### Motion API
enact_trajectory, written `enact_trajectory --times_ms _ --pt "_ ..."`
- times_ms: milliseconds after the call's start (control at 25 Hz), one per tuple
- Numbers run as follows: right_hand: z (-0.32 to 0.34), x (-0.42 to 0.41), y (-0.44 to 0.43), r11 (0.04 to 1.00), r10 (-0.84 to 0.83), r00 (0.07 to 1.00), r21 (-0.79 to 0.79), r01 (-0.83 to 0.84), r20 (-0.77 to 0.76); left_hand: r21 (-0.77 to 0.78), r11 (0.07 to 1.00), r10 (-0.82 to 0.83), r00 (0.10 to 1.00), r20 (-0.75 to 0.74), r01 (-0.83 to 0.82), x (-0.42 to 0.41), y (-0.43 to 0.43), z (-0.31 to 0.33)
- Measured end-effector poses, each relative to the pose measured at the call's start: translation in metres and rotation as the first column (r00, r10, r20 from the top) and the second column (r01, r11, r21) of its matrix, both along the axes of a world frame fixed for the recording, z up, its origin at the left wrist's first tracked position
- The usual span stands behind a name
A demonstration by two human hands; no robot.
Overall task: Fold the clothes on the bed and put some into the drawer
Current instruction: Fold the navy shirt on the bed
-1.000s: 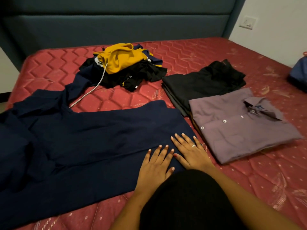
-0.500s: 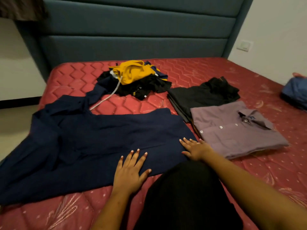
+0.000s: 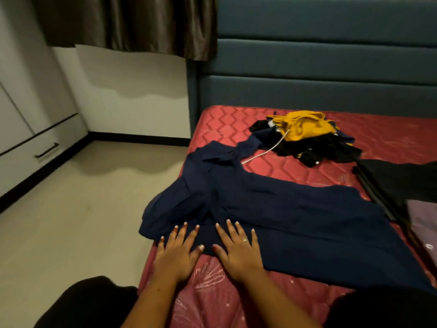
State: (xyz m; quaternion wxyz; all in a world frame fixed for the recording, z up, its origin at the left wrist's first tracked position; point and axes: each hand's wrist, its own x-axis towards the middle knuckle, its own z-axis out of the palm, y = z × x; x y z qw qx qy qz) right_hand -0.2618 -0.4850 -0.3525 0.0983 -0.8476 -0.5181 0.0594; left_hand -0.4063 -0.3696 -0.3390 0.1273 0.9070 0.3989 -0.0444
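Observation:
A navy blue garment (image 3: pixel 290 214) lies spread flat across the red mattress (image 3: pixel 227 124), one end draping over the bed's left edge. My left hand (image 3: pixel 178 250) and my right hand (image 3: pixel 238 249) press flat, fingers straight, side by side on its near edge. A heap of unfolded clothes (image 3: pixel 309 138), yellow on top of black and navy, with a white cord, sits further back. Folded black clothes (image 3: pixel 397 183) and the corner of a folded mauve shirt (image 3: pixel 423 218) show at the right edge.
A white cabinet with a drawer and dark handle (image 3: pixel 46 151) stands at the left across the beige floor (image 3: pixel 82 197). A teal padded headboard (image 3: pixel 319 74) backs the bed. A brown curtain (image 3: pixel 130 22) hangs top left.
Both hands slid left along the navy garment's near edge, from its right part to its left part. My view swung left, so the floor and cabinet appeared and the mauve shirt nearly left the frame.

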Motion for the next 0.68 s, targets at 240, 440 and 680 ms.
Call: enact_trajectory --times_ms 240,440,680 --pt "-0.001 -0.008 0.031 0.996 0.076 0.996 -0.06 -0.073 0.042 -0.223 0.968 -0.18 0.94 -0.289 0.116 -0.018 0.068 0.034" --pt "-0.005 -0.047 0.078 0.971 0.232 0.972 -0.068 -0.23 0.028 -0.281 0.957 0.004 0.975 -0.22 -0.067 -0.031 0.104 0.049" --pt "-0.011 -0.062 0.13 0.932 0.358 0.92 -0.003 -0.362 0.158 -0.3 0.95 -0.037 0.92 -0.39 -0.089 -0.017 0.126 0.056"
